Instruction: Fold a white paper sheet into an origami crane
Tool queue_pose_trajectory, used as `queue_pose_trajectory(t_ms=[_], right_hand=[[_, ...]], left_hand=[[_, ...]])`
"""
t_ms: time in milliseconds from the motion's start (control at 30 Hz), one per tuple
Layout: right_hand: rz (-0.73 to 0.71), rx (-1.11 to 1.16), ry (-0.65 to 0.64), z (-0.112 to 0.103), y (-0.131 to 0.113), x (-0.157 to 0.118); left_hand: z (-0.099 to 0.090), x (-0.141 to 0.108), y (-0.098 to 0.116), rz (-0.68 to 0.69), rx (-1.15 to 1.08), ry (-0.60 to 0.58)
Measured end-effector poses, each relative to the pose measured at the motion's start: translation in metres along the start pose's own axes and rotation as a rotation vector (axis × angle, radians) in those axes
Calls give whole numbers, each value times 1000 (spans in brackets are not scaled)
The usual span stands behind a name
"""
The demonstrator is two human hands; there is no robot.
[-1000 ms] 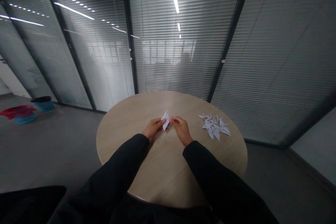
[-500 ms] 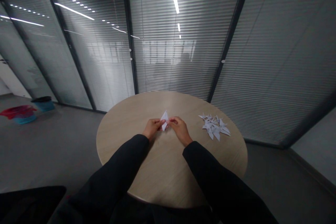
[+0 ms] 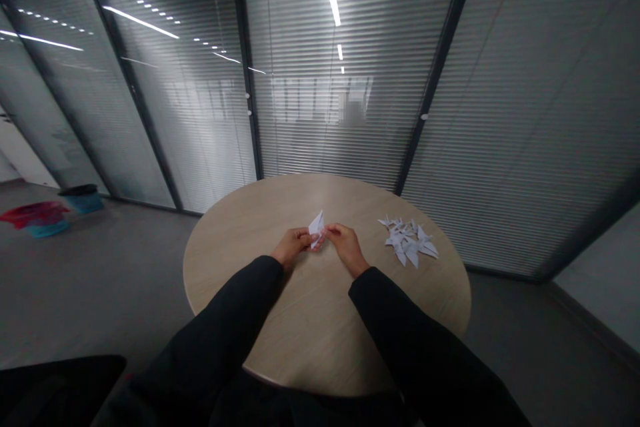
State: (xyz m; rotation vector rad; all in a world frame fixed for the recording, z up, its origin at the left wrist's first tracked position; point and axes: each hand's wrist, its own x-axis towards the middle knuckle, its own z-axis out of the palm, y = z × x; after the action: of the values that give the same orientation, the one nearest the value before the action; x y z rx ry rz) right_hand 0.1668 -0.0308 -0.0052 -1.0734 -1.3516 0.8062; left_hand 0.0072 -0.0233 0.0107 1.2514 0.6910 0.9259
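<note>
Between my two hands is a small piece of folded white paper [image 3: 317, 221], its pointed end facing away from me. My left hand [image 3: 294, 244] pinches its left side, with the thumb on top. On the paper's right edge, the fingers of my right hand [image 3: 345, 244] are closed in a pinch. Both hands are just over the middle of the round wooden table [image 3: 305, 320]. The lower part of the paper is partly hidden by my fingers. Off to the right lies a pile of folded white paper pieces [image 3: 411, 243], several of them shaped like cranes.
A glass partition with blinds [image 3: 330, 140] stands just behind the table. On the floor at the far left are a blue bin with a red liner [image 3: 43, 217] and a blue bin with a black liner [image 3: 84, 198]. A dark object [image 3: 60, 387] shows at the lower left.
The folded paper has turned and tilted slightly to the right in my fingers. My right fingers have shifted a little along its edge; the pile stays as it was.
</note>
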Motion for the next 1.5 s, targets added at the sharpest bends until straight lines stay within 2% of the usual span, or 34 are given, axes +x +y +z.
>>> queue_pose_trajectory(t_ms=[333,500,733,1133,1367,1500], right_hand=[[25,122,-33,2,-10,-5],[100,230,-182,7,-24,-14],[130,223,-32,7,-25,-17],[149,238,-14,7,-25,-17],[59,122,88,4,-25,-13],[53,140,129,3,-25,-13]], left_hand=[[-3,1,2,101,111,31],[0,1,0,83,166,-24],[2,3,-4,92,240,-66],[2,-1,-1,115,348,-23],[1,-3,0,139,413,0],[1,-3,0,146,446,-6]])
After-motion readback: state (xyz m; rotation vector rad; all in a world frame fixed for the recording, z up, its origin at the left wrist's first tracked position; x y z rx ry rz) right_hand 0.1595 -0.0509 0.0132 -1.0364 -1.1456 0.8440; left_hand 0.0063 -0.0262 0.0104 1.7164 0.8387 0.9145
